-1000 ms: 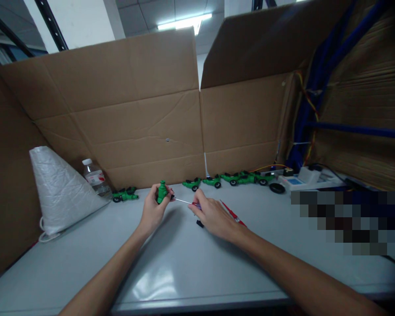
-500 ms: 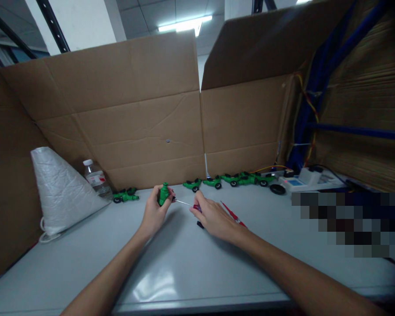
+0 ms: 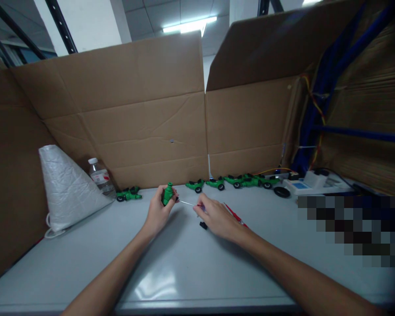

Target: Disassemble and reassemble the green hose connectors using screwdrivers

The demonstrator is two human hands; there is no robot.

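Observation:
My left hand is closed around a green toy car, holding it upright above the table. In my right hand is a screwdriver, its handle mostly hidden by my fingers. The thin shaft points left, and its tip meets the dark part on the car's right side; the exact contact is too small to make out. A small black piece lies on the table just below my right hand. Beside that hand rests a red screwdriver-like tool.
Several green toy cars line the back by the cardboard wall, and another green car sits at left. A water bottle and a white wrapped bundle stand far left. A black ring and a power strip are at right.
The whole view has shifted slightly, so things appear a little further right. Both hands keep their grips, the screwdriver still at the toy car; my right hand's fingers have turned slightly on the handle.

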